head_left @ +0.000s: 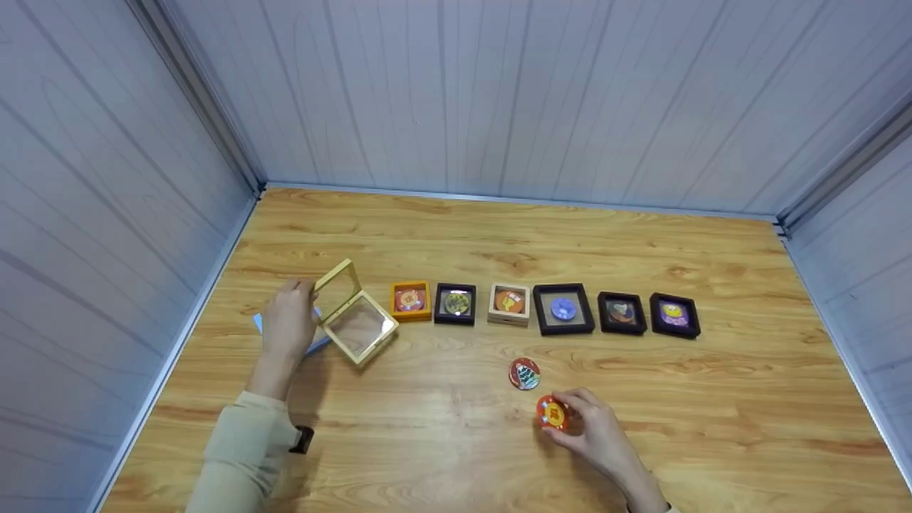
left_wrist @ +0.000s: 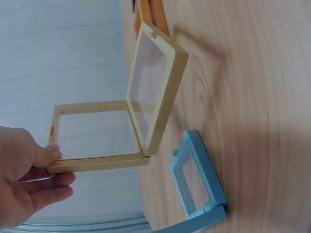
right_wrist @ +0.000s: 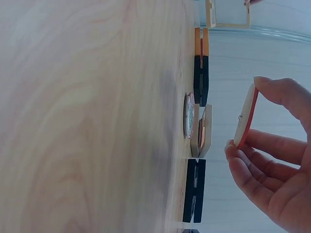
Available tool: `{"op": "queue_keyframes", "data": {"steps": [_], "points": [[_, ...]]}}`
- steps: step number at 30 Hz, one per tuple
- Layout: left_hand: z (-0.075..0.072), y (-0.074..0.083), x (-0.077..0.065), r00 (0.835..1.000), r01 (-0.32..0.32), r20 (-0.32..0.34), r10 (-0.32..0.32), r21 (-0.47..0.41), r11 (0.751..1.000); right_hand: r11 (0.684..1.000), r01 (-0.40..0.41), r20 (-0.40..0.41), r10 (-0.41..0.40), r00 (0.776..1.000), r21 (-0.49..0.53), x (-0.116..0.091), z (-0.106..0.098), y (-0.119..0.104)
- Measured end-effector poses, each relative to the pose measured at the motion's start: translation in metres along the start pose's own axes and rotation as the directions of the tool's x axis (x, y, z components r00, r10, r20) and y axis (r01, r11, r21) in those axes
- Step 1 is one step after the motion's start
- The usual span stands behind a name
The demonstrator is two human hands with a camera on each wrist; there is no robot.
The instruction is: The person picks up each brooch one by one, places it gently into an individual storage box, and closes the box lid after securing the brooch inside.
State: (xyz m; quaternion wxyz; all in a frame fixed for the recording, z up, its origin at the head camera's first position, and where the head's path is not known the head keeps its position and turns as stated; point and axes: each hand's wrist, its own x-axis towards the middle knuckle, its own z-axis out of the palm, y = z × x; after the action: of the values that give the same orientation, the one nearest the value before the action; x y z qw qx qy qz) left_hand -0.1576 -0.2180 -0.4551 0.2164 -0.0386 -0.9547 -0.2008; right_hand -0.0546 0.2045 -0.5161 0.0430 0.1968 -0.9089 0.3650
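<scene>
My left hand (head_left: 291,319) pinches the raised lid edge of a cream hinged display frame (left_wrist: 167,102), thumb on one side and fingers beneath. The frame stands unfolded, clear film spanning both halves and nothing round inside it. Between thumb and fingers of my right hand (head_left: 595,431) is a red round badge (head_left: 554,413) with a yellow centre. Its white back, with a small fitting, shows edge-on in the right wrist view. Just beyond it, a second round badge (head_left: 525,374) with a snowy tree picture lies on the table. A light blue frame (left_wrist: 206,167) sits half hidden behind my left hand.
A row of closed display frames crosses the table: orange (head_left: 410,318), black (head_left: 455,320), pale wood (head_left: 508,320), a larger black one (head_left: 563,330), and two smaller black ones (head_left: 622,329) at right, each holding a round piece. Pale panel walls (head_left: 484,100) enclose the wooden tabletop.
</scene>
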Motion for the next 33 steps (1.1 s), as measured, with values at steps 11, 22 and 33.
{"op": "queue_keyframes", "data": {"steps": [11, 22, 33], "points": [[0.001, 0.037, -0.032, 0.999, 0.006, 0.042, -0.001, -0.129, 0.992, 0.999, -0.045, 0.046, 0.044, 0.998, 0.017, 0.0, -0.002, -0.003], [0.021, 0.077, -0.056, 0.998, -0.056, 0.027, 0.062, -0.197, 0.979, 0.999, -0.039, 0.059, 0.037, 0.998, 0.034, 0.008, -0.002, -0.01], [0.042, 0.107, -0.072, 0.991, -0.111, 0.049, 0.124, -0.224, 0.968, 0.991, 0.122, 0.013, -0.123, 0.992, 0.049, 0.021, 0.001, -0.016]]}}
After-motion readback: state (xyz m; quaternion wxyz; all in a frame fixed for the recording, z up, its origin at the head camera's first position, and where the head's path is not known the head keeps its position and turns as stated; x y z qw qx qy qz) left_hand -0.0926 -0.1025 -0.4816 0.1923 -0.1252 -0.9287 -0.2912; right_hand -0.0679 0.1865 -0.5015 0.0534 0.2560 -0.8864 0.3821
